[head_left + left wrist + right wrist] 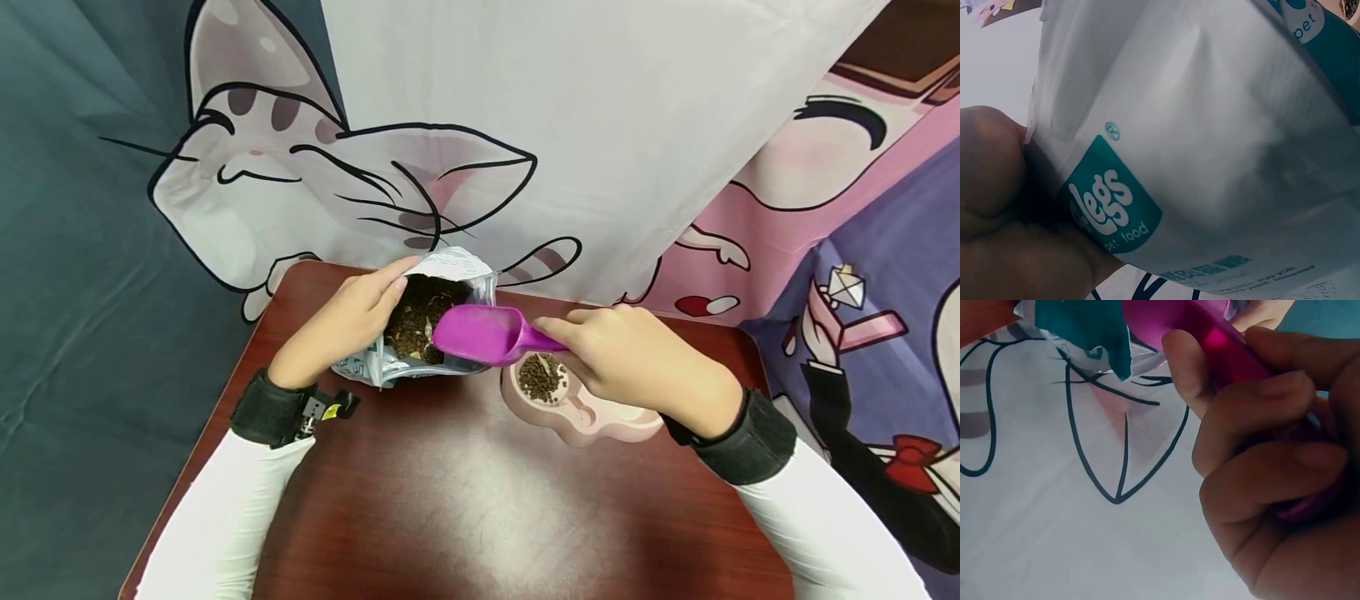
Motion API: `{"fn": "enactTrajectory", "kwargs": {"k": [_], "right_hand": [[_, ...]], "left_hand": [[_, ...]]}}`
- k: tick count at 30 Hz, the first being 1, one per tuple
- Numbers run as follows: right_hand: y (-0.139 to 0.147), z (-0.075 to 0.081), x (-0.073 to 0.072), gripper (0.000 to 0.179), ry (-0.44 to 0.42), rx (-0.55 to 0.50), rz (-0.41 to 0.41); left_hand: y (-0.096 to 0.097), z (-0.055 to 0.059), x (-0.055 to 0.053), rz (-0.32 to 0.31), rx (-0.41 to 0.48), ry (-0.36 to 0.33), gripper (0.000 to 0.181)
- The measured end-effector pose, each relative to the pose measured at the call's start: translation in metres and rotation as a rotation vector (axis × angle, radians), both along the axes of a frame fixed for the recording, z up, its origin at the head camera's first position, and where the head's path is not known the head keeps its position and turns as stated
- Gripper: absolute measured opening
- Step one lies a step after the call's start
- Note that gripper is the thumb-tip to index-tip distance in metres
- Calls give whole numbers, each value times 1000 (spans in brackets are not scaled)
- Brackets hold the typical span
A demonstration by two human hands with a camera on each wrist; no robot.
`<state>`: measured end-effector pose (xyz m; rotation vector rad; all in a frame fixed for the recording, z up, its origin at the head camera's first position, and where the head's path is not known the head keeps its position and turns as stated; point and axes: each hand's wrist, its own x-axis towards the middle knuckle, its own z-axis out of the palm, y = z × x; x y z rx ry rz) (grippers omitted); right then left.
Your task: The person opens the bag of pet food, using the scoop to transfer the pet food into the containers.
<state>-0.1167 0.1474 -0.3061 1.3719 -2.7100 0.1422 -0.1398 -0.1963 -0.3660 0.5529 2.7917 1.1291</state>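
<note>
An opened silver and teal pet food bag [454, 264] stands near the table's back edge, with brown kibble [415, 323] inside. My left hand [360, 304] grips its left rim; the left wrist view shows the bag's printed side [1210, 137] beside that hand [997, 206]. In my right hand [626, 354] is a purple scoop [480, 333], held by the handle, its tip over the bag's mouth. No kibble shows in the scoop. The right wrist view has the fingers [1241, 425] curled round the handle. A pink double bowl [573, 427] lies below the right hand, which partly covers it.
Kibble [540, 377] lies in the bowl's left compartment. The reddish-brown wooden table [420, 500] reaches toward me. Behind it hangs a printed cloth [600, 125] with a cartoon cat, close to the bag.
</note>
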Motion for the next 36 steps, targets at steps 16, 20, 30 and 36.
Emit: {"fn": "enactTrajectory", "kwargs": {"k": [16, 20, 30, 36], "right_hand": [[-46, 3, -11, 9, -76, 189, -90], [-56, 5, -14, 8, -98, 239, -106], [-74, 2, -20, 19, -132, 280, -142], [-88, -2, -22, 20, -149, 301, -172]], "left_hand": [[2, -1, 0, 7, -29, 27, 46], [2, 0, 0, 5, -32, 46, 46], [5, 0, 0, 5, -28, 71, 45], [5, 0, 1, 15, -36, 74, 45]]}}
